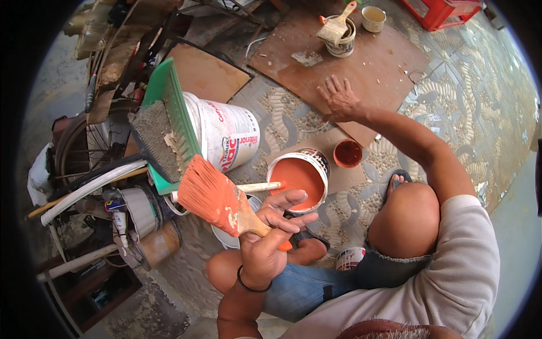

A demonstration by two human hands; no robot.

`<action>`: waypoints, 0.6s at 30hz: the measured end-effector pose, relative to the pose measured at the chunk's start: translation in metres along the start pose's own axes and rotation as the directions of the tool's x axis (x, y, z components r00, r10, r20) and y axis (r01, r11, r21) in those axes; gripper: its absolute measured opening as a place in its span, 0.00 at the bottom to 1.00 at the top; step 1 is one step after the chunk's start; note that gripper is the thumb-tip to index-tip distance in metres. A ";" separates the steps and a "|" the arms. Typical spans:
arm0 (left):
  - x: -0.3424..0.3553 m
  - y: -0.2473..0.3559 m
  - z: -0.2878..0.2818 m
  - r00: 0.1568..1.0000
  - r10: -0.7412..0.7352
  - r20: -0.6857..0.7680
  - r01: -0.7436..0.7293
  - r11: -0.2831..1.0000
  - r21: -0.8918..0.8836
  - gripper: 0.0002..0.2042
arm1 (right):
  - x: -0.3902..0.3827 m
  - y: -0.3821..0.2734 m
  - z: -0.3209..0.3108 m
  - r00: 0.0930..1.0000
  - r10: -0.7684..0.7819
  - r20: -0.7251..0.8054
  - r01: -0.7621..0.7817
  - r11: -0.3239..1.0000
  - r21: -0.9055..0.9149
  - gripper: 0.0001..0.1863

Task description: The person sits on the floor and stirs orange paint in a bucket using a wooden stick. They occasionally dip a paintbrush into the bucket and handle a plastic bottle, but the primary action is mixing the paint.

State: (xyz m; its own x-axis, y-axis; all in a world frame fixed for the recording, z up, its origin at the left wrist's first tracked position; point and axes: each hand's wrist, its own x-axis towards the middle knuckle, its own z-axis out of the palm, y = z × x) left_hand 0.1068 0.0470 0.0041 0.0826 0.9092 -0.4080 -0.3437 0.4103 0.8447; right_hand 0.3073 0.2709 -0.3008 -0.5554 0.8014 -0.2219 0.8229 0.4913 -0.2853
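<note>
In my left hand point(268, 240) I hold a wide paintbrush point(217, 198) up close by its wooden handle. Orange paint coats its bristles, which point up and to the left. Beyond that hand stands a white bucket point(326, 165) partly filled with orange paint, with a wooden stick point(259, 186) leaning out over its rim. Beside it, a small cup point(357, 149) with dark red-orange contents sits on a cardboard sheet point(340, 179). My right arm reaches forward, and my right hand point(340, 100), fingers spread, is at the edge of a brown board point(378, 73).
At the far end of the board stands a crusted pot point(341, 48) with another brush point(337, 28) across its top, beside a cream cup point(373, 19). A large white bucket point(231, 127) and a green dustpan point(169, 85) with a broom are left. A red crate point(443, 14) is far right.
</note>
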 end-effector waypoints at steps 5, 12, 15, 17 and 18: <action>0.004 -0.005 -0.005 1.000 -0.012 0.002 0.012 0.999 -0.033 0.09 | 0.003 0.014 0.029 0.986 -0.037 0.165 0.031 0.999 0.039 0.40; 0.013 -0.008 0.001 0.998 -0.056 -0.006 0.056 0.997 -0.046 0.09 | -0.023 0.024 0.048 0.980 -0.025 0.196 0.037 0.998 -0.059 0.36; 0.019 -0.010 -0.005 0.995 -0.083 -0.053 0.085 0.995 0.046 0.10 | -0.045 0.033 0.029 0.961 -0.079 0.266 0.098 0.993 -0.061 0.34; 0.041 -0.003 0.005 0.997 -0.060 -0.047 0.061 0.998 0.033 0.10 | -0.052 0.043 0.041 0.970 -0.080 0.229 0.104 0.990 -0.092 0.33; 0.054 -0.002 0.007 0.997 -0.050 -0.059 0.051 0.998 0.024 0.10 | -0.058 0.037 0.034 0.965 -0.070 0.254 0.095 0.991 -0.090 0.30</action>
State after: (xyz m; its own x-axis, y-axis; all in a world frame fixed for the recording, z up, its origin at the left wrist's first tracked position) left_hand 0.1187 0.0961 -0.0172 0.0437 0.8820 -0.4693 -0.3167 0.4577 0.8308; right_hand 0.3661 0.2307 -0.3299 -0.6237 0.6519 -0.4314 0.7735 0.5941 -0.2206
